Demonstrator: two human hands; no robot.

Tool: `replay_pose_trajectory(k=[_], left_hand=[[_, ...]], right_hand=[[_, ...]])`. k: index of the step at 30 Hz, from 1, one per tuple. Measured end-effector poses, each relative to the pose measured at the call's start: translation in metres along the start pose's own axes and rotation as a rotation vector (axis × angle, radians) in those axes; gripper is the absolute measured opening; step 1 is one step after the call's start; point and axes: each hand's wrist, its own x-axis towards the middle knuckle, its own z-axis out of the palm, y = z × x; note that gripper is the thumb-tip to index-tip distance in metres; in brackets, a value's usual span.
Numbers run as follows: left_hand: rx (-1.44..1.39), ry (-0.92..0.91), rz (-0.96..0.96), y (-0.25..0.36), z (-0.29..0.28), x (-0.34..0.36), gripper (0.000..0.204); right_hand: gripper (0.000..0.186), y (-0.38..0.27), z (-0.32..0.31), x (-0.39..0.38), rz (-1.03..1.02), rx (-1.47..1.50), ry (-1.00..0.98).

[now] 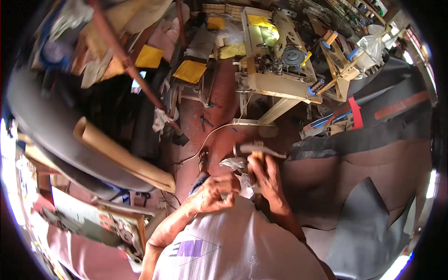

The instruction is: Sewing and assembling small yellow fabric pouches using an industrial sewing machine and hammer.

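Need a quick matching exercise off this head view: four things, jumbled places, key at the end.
Things
1. hammer
2. tan roll
3. sewing machine
4. grey sheet

Places
A. on the beige table ahead
B. lower right of the view
C. in the right hand
D. lying on the left side

Pairs: 1-C, 2-D, 3-A, 4-B

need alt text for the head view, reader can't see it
The person's right hand grips a hammer; the left hand, fingers curled, is beside it. Ahead is a sewing machine, with a tan roll at left.
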Motion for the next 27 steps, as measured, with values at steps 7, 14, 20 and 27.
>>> replay_pose_trajectory(k=[7,14,20,27], left_hand=[[-0.184,-0.082,-0.01,-0.059,-0.144,0.124,0.02],[0.477,-0.496,-0.318,-0.178,-0.233,0.24,0.06],[-0.546,-0.008,-0.521,-0.28,-0.249,0.409,0.073],[-1.067,0.296,-0.749,-0.358,-0.26,0.528,0.044]], right_hand=[[0.029,-0.001,-0.029,0.204,0.54,1.215,-0.092],[0.029,0.04,-0.044,0.343,0.489,1.541,-0.177],[0.027,0.089,-0.036,0.47,0.561,0.752,0.15],[0.021,0.1,-0.055,0.593,0.173,0.019,0.074]])
